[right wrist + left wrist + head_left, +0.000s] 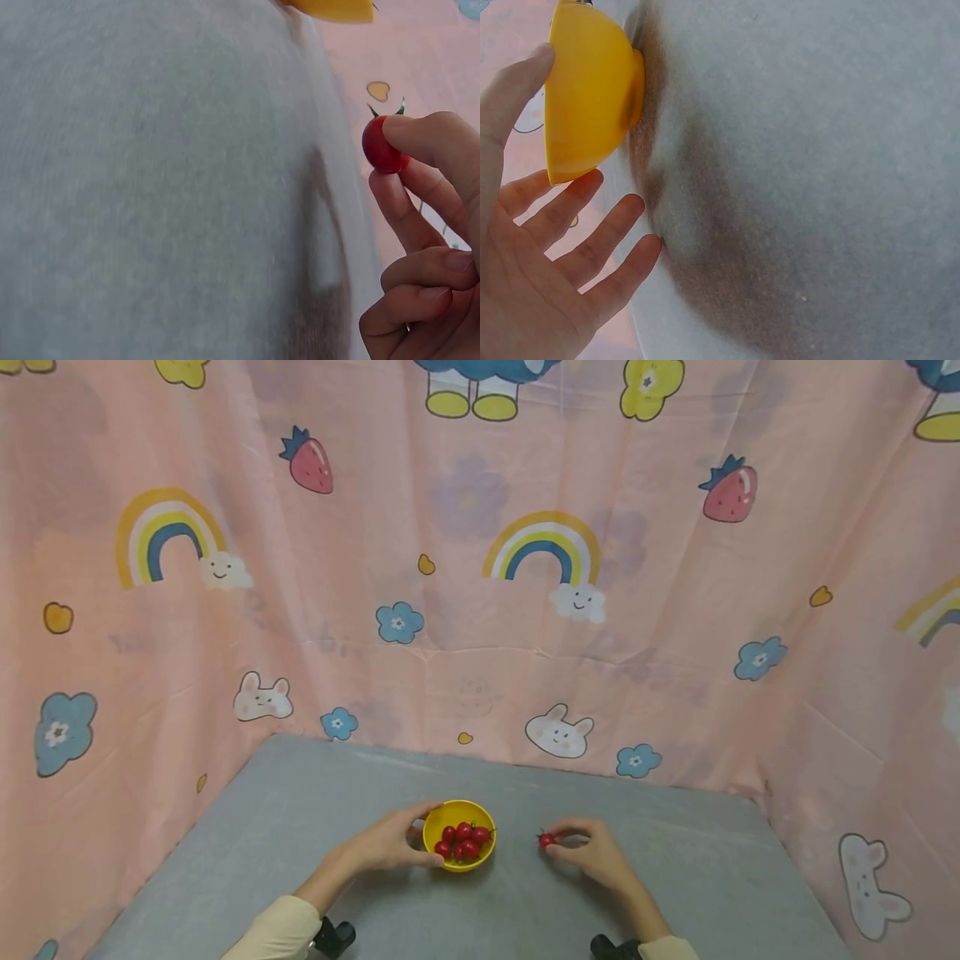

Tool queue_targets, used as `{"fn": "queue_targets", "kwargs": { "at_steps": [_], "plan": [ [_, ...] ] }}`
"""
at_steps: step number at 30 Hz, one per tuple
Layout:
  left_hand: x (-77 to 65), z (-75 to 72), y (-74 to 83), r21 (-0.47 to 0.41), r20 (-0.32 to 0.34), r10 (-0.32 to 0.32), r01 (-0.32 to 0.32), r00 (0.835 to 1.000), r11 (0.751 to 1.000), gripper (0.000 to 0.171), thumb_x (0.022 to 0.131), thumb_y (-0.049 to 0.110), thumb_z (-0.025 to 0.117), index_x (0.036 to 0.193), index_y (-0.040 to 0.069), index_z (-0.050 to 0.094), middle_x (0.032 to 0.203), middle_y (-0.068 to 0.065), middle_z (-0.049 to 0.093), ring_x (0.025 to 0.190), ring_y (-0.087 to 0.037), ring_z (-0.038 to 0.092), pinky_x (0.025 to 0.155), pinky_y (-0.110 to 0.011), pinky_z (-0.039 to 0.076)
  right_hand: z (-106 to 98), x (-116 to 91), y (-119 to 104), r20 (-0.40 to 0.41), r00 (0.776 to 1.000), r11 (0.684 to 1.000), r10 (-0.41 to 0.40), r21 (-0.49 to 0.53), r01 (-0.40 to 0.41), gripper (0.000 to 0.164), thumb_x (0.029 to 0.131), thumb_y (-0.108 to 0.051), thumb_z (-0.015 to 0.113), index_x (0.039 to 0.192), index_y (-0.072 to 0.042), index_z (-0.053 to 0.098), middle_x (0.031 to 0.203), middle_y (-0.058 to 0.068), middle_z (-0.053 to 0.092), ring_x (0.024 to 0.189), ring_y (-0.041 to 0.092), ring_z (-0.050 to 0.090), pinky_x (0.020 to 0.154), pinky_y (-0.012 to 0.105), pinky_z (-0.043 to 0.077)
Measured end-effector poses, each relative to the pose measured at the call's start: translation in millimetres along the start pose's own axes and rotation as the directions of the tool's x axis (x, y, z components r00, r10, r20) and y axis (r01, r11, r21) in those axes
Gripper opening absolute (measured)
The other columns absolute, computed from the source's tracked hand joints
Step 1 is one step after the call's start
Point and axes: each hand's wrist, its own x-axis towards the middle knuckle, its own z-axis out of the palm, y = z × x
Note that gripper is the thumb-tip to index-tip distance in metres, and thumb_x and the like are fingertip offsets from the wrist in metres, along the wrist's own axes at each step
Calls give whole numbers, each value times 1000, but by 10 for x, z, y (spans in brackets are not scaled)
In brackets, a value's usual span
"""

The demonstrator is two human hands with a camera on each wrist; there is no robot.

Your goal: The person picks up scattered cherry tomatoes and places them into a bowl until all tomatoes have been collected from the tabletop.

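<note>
A small yellow bowl [459, 813] stands on the grey table, with several red cherry tomatoes [467, 847] inside. My left hand [384, 843] holds the bowl from its left side. In the left wrist view, the thumb lies at one side of the bowl [592, 90] and the fingertips at the other; the lower fingers spread away from it. To the right of the bowl, my right hand [596, 853] pinches a single cherry tomato [382, 146] between thumb and fingertips. Green sepals stick out from its top. The other right fingers are curled towards the palm.
The grey tabletop [480, 914] reaches back to a pink curtain [345, 552] printed with rainbows, rabbits and strawberries. This curtain also hangs along both sides. Dark straps with black mounts [333, 937] sit at the wrists, next to light sleeves.
</note>
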Motion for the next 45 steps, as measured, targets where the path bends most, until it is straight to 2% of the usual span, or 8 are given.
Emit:
{"fn": "queue_targets", "kwargs": {
  "at_steps": [5,11,15,20,27,31,35,45],
  "plan": [
    [5,6,-7,4,-5,-5,5,1000,1000,83,86,34,84,153,7,43,138,-16,55,111,-31,62,96,-50,51,-58,-48,45,-19,1000,999,14,51,-13,21,88,-15,81,105,-4,76,103,7,73,104,29,64,84,33,55],
    [15,2,-16,6,-5,-1,1,1000,1000,84,86,34,84,153,7,42,138,-16,55,112,-31,62,97,-50,51,-98,-75,31,-66,997,997,45,62,-41,24,89,-17,81,107,-3,75,105,8,73,104,27,63,79,30,54],
    [18,3,-19,10,-5,1,-1,1000,1000,84,86,34,84,153,7,43,138,-16,56,111,-30,62,96,-49,52,-105,-63,1,-80,995,996,64,73,-58,27,88,-17,82,109,-2,75,105,10,72,83,19,62,65,25,51],
    [23,8,-27,19,-9,-1,1,1000,1000,84,85,35,84,153,7,43,137,-15,56,111,-29,62,96,-49,52,-100,-28,-65,-91,992,995,89,60,-84,27,87,-19,83,109,-7,76,104,8,72,53,10,40,50,22,35],
    [12,3,2,24,-10,-4,4,1000,1000,84,86,34,84,153,7,43,137,-16,56,110,-29,62,96,-50,52,-44,38,-168,-95,993,998,65,22,-63,28,86,-21,84,109,-7,76,102,7,71,48,9,31,46,22,29],
    [10,5,11,29,-7,-10,10,1000,1000,84,86,34,84,153,7,43,138,-16,56,111,-30,62,97,-50,51,7,98,-221,-108,991,997,78,0,-79,25,86,-24,85,106,-13,77,101,1,72,51,10,36,48,23,31],
    [7,8,21,30,-2,-15,15,1000,999,84,85,35,84,153,8,43,137,-16,56,111,-31,62,97,-51,51,65,151,-304,-97,994,999,42,7,-42,23,87,-22,83,106,-12,77,103,2,73,56,12,41,51,23,34],
    [2,0,10,17,-7,-13,13,1000,1000,84,85,34,84,153,8,43,138,-16,56,113,-31,61,97,-51,51,223,305,-478,-62,998,999,19,34,-17,23,87,-23,83,106,-12,77,105,2,73,50,13,36,48,22,31]
  ]
}}
